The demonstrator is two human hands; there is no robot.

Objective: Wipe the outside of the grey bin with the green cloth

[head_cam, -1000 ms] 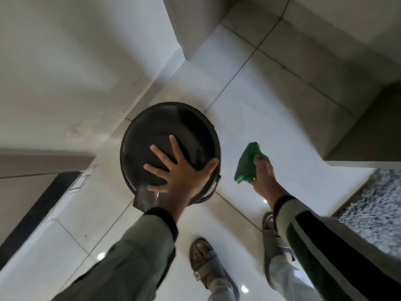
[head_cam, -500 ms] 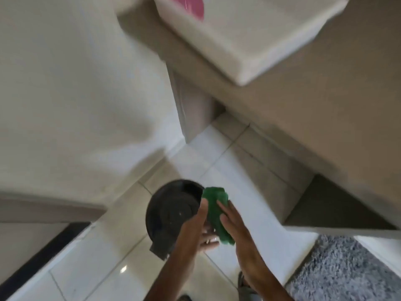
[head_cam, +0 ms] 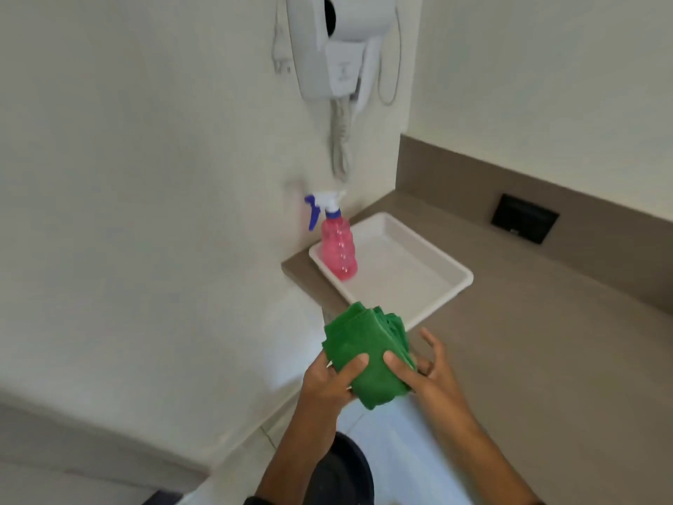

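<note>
Half a second earlier both my hands were low by the bin's rim; by this moment they had come up to counter height with the green cloth folded between them. My left hand gripped the cloth's left edge, thumb lying across its top. My right hand pinched the right edge with the thumb over the fabric, while its other fingers were spread loose behind the cloth. The grey bin had dropped to the bottom of my view, on the pale floor directly below my left forearm, only part of its dark round rim showing and neither hand touching it. Just beyond the cloth sat a white tray on the brown counter, with a pink spray bottle standing upright in the tray's near-left corner. A white hair dryer hung on the wall above it, its coiled cord dangling towards the bottle.
</note>
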